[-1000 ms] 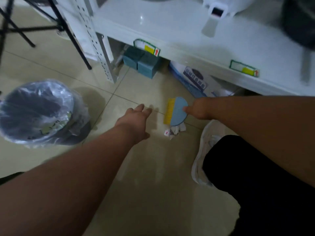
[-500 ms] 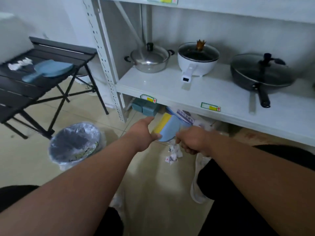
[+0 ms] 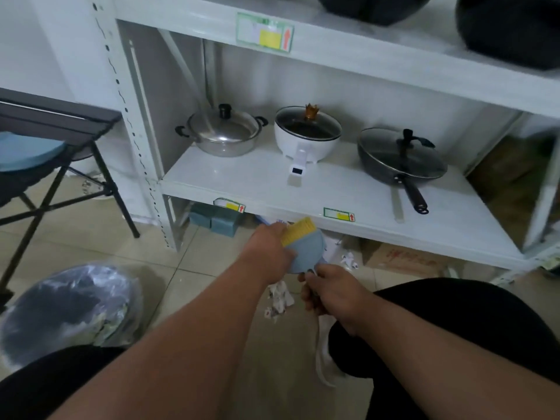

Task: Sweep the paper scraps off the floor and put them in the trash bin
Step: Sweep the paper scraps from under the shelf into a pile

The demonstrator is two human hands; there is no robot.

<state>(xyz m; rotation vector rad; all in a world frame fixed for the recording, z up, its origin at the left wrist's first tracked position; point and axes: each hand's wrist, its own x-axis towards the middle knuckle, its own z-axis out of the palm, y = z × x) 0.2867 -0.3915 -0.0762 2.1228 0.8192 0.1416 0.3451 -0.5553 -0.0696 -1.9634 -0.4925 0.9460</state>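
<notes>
1. The left hand [image 3: 268,253] covers one side of the hand brush [image 3: 303,247], its fingers curled over the blue plastic body beside the yellow bristles [image 3: 298,231]; how far they wrap behind it is hidden.
2. The right hand [image 3: 330,294] is clenched just below the brush head. The brush's handle is not visible there, so whether this hand grips it cannot be told.
3. The crumpled white paper scraps [image 3: 278,300] lie on the glossy beige tile floor [image 3: 212,268] directly under both hands, partly hidden by them. One more scrap [image 3: 348,259] sits near the shelf's edge.
4. The round trash bin [image 3: 65,310], lined with a crinkled clear plastic bag, stands at the lower left, well apart from the scraps; a dark trouser leg cuts off its near rim.
5. A white metal shelf [image 3: 348,195] carries a lidded steel pot [image 3: 222,131], a white electric pot [image 3: 307,133] and a dark lidded frying pan [image 3: 401,156].
6. A black folding table [image 3: 54,119] is cut off at the left edge, with a blue object [image 3: 27,150] on it only partly visible.
</notes>
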